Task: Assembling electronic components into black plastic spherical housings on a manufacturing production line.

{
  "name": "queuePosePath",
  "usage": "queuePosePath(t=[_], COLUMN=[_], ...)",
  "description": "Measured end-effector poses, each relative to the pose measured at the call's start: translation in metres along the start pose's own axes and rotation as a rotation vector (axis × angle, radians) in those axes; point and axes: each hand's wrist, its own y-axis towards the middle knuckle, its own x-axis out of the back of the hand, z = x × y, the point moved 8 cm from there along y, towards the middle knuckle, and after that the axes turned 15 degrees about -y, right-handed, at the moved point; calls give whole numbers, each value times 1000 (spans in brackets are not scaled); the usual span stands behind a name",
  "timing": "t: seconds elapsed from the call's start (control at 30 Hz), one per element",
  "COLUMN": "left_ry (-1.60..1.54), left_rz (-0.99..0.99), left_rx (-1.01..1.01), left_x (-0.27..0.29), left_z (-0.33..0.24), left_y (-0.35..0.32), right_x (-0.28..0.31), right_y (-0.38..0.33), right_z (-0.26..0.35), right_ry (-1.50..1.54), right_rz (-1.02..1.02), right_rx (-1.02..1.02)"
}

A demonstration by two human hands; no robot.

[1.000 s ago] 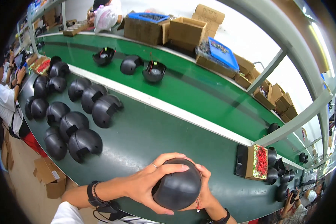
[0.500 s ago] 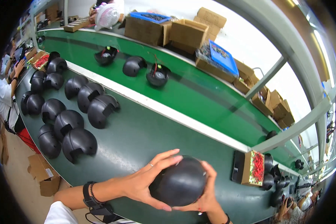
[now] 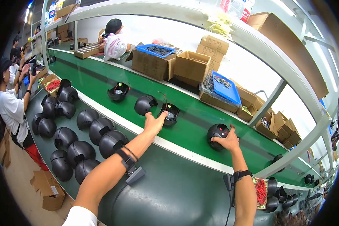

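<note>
Over the green belt (image 3: pixel 192 130), my left hand (image 3: pixel 154 123) reaches out with thumb and fingers apart. Its thumb is at the edge of an open black half-shell (image 3: pixel 171 114) holding a round grey part and thin wires. The fingertips are by a closed-side-up black shell (image 3: pixel 144 104); whether they press on either cannot be told. Farther right, my right hand (image 3: pixel 229 141) grips a round black shell (image 3: pixel 216 135) on the belt, thumb across its near side. A small red spot shows in that shell's opening.
Several black domed shells (image 3: pixel 81 150) crowd the dark table's left side. Another open half-shell (image 3: pixel 118 92) lies farther left on the belt. A white rail (image 3: pixel 177 147) divides table and belt. Cartons (image 3: pixel 192 64) and blue trays (image 3: pixel 226 88) line the far side; people (image 3: pixel 15 101) work at left.
Both hands have moved from the near table out to the belt. They no longer hold the black ball together; my right hand now has a round shell on the belt. The view has tilted up.
</note>
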Motion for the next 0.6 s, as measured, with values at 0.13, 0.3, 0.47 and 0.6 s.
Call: queuePosePath(t=[0.13,0.3,0.47,0.6], left_ry=[-189,142,-160,63], left_rz=[158,248,772,776], left_rx=[107,-355,-75,-310], left_x=[-17,-9,9,58], left_z=[35,35,4,-45], left_y=[22,-77,-255,-268], right_x=[6,52,13,7], right_y=[-12,-126,-250,-295], right_z=[10,59,120,99], right_ry=[-5,502,892,800], right_rz=[15,-387,-57,-48], right_rx=[-2,253,435,412])
